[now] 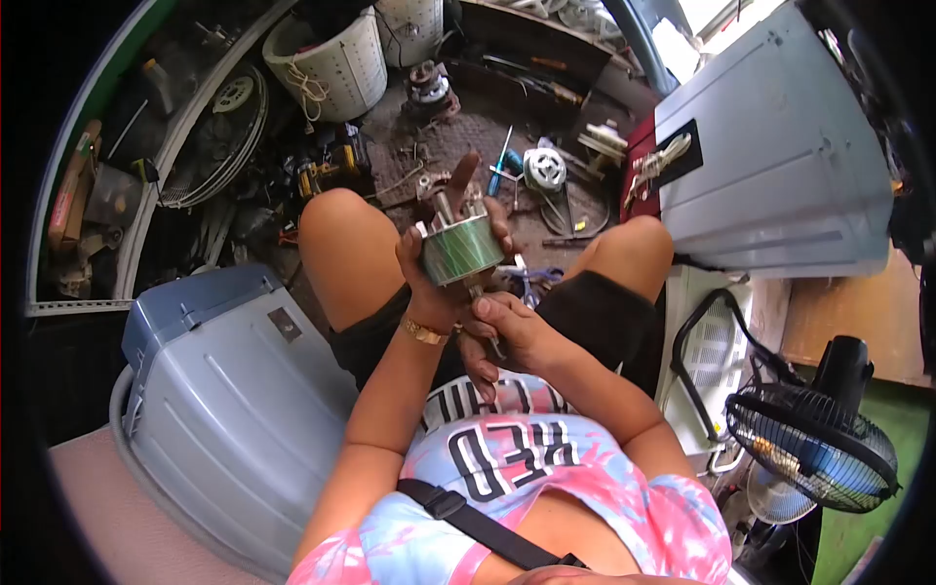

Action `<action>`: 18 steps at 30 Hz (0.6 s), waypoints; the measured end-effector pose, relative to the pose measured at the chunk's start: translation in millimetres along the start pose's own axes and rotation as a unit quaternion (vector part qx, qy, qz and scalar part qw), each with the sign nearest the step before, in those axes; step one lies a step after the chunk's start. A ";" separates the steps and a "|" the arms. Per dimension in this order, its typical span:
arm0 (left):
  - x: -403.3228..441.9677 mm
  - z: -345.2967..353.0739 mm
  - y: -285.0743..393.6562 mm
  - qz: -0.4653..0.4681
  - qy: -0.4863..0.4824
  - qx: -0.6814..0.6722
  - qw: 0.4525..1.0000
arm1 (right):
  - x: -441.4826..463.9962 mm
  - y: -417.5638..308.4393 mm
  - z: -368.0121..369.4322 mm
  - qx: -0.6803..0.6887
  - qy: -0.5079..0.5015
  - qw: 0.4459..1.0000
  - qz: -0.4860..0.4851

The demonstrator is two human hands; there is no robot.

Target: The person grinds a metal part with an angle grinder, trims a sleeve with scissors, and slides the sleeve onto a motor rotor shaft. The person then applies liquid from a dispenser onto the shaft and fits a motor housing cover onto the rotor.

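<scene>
A round part with a green side band and metal posts on top [462,250] is held up between my knees. My left hand [436,278], with a gold-coloured watch at the wrist, wraps round it, fingers showing on both sides. Under the part, my right hand [502,336] pinches a thin metal shaft [477,291] that comes out of its lower face. Some of the right fingers curl beneath, and the shaft's lower end is partly hidden by them.
On the floor ahead lie a blue screwdriver [501,162], a white-and-teal motor [543,170], a yellow drill [330,172] and blue-handled scissors [531,280]. Grey plastic housings stand at left [244,390] and right [770,146]. A black fan [812,423] is at lower right.
</scene>
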State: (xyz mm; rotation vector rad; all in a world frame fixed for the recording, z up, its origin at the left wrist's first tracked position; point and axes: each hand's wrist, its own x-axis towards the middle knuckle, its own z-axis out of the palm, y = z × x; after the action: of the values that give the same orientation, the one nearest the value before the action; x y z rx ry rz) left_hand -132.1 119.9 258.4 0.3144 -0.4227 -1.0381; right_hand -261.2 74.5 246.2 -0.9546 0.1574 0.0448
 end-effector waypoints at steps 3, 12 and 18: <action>-5.8 -4.4 5.7 0.022 0.043 0.157 0.986 | 13.7 10.8 -17.8 -0.178 0.102 0.976 -0.075; -5.1 -3.4 1.5 0.036 0.101 0.286 0.952 | 18.0 -0.6 -18.0 -0.348 0.142 0.918 -0.126; -13.7 -1.8 -1.6 0.001 0.041 0.056 0.998 | 4.8 20.5 -13.1 -0.028 0.048 0.998 -0.003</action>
State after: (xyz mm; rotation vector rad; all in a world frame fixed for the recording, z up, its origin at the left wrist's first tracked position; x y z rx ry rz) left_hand -138.5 131.3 253.5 0.4546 -0.4083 -0.9983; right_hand -260.2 75.5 221.5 -1.0129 0.2436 -0.0026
